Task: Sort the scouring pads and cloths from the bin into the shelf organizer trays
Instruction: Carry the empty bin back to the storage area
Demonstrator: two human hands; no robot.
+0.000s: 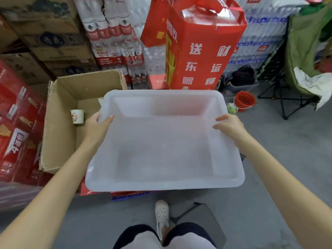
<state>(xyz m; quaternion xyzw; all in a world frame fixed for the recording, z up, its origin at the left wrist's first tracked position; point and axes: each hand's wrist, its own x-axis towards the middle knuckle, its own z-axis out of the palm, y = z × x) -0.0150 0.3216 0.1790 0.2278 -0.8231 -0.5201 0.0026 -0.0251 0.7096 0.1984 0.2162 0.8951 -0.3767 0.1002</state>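
A large translucent white plastic bin (161, 182) fills the middle of the head view, held above the floor; nothing shows inside it. My left hand (98, 123) grips its left rim, thumb lying over the edge. My right hand (229, 125) holds the right rim, fingers curled over the edge. No scouring pads, cloths or shelf organizer trays are in sight.
An open cardboard box (62, 123) with a paper cup (77, 116) stands at the left. Behind the bin rises a tall red gift bag (203, 51), with stacked bottled water and cartons. A red bucket (244, 101) and folding chair (305, 60) are at the right. My white shoe (161, 214) is below.
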